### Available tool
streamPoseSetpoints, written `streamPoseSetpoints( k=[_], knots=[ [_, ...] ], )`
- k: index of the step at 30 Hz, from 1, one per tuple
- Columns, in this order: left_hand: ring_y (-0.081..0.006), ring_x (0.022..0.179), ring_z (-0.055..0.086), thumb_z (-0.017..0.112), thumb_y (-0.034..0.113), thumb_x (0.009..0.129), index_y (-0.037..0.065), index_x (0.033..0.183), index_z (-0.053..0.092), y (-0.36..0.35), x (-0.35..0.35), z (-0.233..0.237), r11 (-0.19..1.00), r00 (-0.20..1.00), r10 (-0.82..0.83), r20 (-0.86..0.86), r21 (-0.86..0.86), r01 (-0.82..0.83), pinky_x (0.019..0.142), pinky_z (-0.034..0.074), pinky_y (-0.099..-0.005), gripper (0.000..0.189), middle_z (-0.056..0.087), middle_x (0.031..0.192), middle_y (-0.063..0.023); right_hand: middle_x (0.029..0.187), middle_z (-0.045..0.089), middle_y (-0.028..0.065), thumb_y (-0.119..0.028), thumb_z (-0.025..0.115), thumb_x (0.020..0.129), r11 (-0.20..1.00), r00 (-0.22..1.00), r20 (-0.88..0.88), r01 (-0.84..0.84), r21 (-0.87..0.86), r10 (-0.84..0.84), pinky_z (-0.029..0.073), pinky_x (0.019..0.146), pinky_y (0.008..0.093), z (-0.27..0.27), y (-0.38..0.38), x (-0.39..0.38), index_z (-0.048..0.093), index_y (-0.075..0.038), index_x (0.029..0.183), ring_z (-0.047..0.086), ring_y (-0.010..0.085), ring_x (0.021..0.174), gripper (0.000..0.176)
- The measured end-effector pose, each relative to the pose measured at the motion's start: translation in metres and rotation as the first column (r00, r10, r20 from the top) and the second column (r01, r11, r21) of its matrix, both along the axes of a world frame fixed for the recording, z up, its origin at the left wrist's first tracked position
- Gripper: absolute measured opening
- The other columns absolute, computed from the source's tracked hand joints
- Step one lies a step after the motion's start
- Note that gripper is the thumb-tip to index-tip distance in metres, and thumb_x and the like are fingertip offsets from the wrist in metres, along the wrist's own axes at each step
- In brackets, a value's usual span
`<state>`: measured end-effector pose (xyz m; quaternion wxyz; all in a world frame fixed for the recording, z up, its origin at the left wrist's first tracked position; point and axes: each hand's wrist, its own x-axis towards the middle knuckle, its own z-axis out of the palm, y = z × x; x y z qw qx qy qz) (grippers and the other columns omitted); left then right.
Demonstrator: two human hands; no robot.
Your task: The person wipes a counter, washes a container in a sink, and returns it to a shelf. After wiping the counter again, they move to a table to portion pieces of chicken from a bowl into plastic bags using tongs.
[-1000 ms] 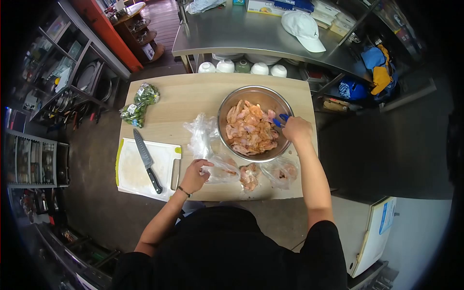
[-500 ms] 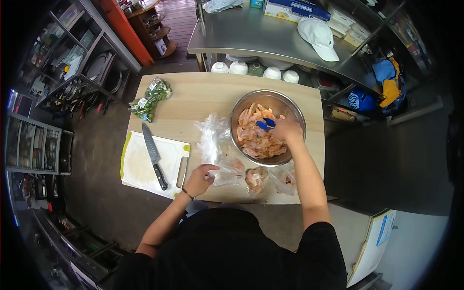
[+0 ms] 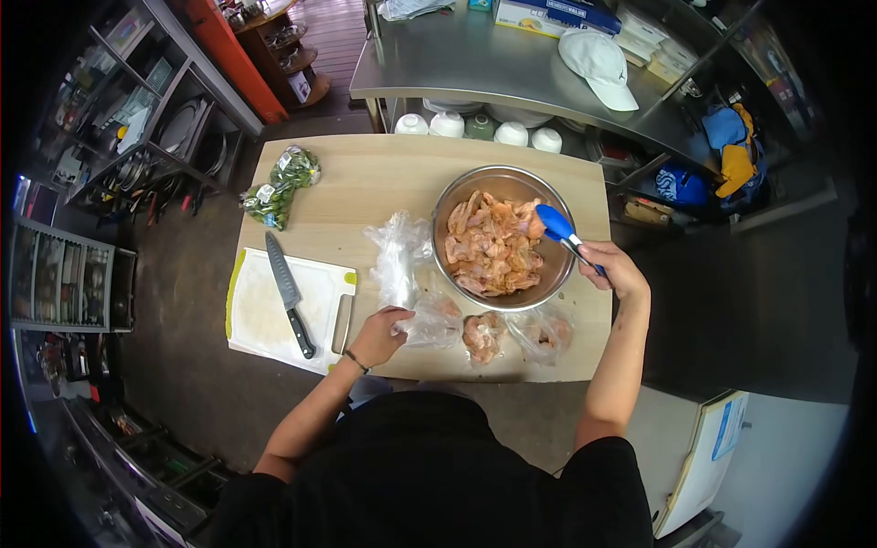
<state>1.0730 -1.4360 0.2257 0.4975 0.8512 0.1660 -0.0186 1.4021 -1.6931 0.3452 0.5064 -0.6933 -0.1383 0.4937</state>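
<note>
Tongs [image 3: 560, 228] are filling the right hand [image 3: 620, 271]; left hand [image 3: 377, 339] is touching a bag [image 3: 431, 329], hold unclear; slack squeezing would risk dropping meat [image 3: 493, 245].

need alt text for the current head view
Right hand holds blue-tipped tongs over a metal bowl of raw-looking meat pieces, while the left hand is at a clear plastic bag. A knife lies on a white cutting board at left, all on a wooden table.

Beneath the stainless-steel table [image 3: 457, 62], which bears a white baseball cap [image 3: 596, 68], sit white bowls [image 3: 512, 134]. A chef's knife [image 3: 282, 274] rests on the cutting board [image 3: 258, 315], near bagged leafy greens [image 3: 295, 172].
</note>
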Motion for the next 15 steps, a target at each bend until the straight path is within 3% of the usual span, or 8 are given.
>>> streamPoseSetpoints(
  k=[6,9,10,11,12,13,14,15],
  knots=[
    [-0.0319,0.094,0.057,0.062,0.002,0.064,-0.001,0.110,0.058,-0.002,0.010,-0.003,0.995,0.993,0.002,0.121,0.102,-0.014,0.083,0.047,-0.0351,0.046,0.056,0.111,-0.0174,0.058,0.042,-0.0046,-0.026,0.054,0.090,0.998,0.995,-0.092,-0.038,0.053,0.043,0.018,0.036,0.0191,-0.017,-0.020,-0.017,0.061,-0.004,0.106,0.027,0.0018,0.041,0.028],
    [-0.0268,0.089,0.058,0.065,0.003,0.062,-0.001,0.117,0.054,0.000,0.015,0.001,0.998,0.997,0.052,0.056,0.042,-0.055,0.080,0.049,-0.0315,0.056,0.051,0.119,-0.0152,0.058,0.040,-0.0054,-0.025,0.055,0.090,0.993,0.995,-0.059,-0.079,0.084,0.085,0.019,0.039,0.0185,-0.016,-0.016,-0.051,0.059,-0.003,0.111,0.028,0.0013,0.044,0.031],
    [-0.0233,0.087,0.056,0.065,0.003,0.061,0.000,0.120,0.053,0.002,0.018,0.002,0.992,0.995,0.098,0.004,-0.085,-0.098,0.078,0.049,-0.0297,0.060,0.048,0.122,-0.0131,0.061,0.041,-0.0059,-0.024,0.054,0.091,0.981,0.989,-0.041,-0.137,0.141,0.144,0.026,0.042,0.0179,-0.014,-0.012,-0.064,0.056,-0.003,0.117,0.033,0.0015,0.049,0.034],
    [-0.0197,0.084,0.055,0.065,0.002,0.061,0.001,0.123,0.051,0.005,0.022,0.003,0.968,0.989,0.137,-0.049,-0.207,-0.144,0.076,0.049,-0.0279,0.064,0.045,0.125,-0.0110,0.061,0.041,-0.0059,-0.024,0.054,0.091,0.979,0.988,-0.045,-0.142,0.147,0.150,0.026,0.042,0.0179,-0.017,-0.006,-0.080,0.056,-0.003,0.117,0.033,0.0015,0.049,0.034],
    [-0.0155,0.082,0.052,0.065,0.001,0.061,0.002,0.126,0.049,0.006,0.024,0.005,0.929,0.980,0.157,-0.121,-0.318,-0.188,0.073,0.049,-0.0263,0.068,0.042,0.127,-0.0087,0.062,0.047,-0.0030,-0.027,0.056,0.090,0.980,0.986,0.060,-0.163,0.115,0.157,0.032,0.045,0.0210,-0.018,0.000,-0.098,0.055,-0.003,0.119,0.041,0.0054,0.051,0.037],
    [-0.0155,0.082,0.052,0.065,0.001,0.061,0.002,0.126,0.049,0.007,0.026,0.010,0.930,0.979,0.161,-0.124,-0.314,-0.192,0.073,0.049,-0.0263,0.068,0.042,0.127,-0.0087,0.064,0.053,0.0000,-0.030,0.057,0.089,0.981,0.973,0.165,-0.178,0.080,0.164,0.039,0.048,0.0240,-0.020,0.006,-0.114,0.054,-0.004,0.120,0.048,0.0094,0.053,0.041],
    [-0.0153,0.083,0.051,0.065,0.000,0.061,0.002,0.127,0.048,0.007,0.028,0.016,0.884,0.974,0.177,-0.140,-0.413,-0.220,0.074,0.049,-0.0265,0.068,0.041,0.127,-0.0083,0.064,0.053,0.0000,-0.030,0.057,0.089,0.980,0.973,0.163,-0.180,0.084,0.165,0.039,0.048,0.0240,-0.023,0.011,-0.126,0.054,-0.004,0.120,0.048,0.0094,0.053,0.041],
    [-0.0152,0.084,0.051,0.065,0.000,0.061,0.002,0.127,0.048,0.006,0.029,0.020,0.826,0.969,0.192,-0.157,-0.507,-0.246,0.075,0.049,-0.0267,0.068,0.041,0.127,-0.0080,0.069,0.058,0.0056,-0.032,0.058,0.086,0.967,0.868,0.430,-0.245,-0.063,0.248,0.043,0.052,0.0287,-0.030,0.016,-0.136,0.054,-0.005,0.121,0.055,0.0160,0.060,0.044]
  ],
)
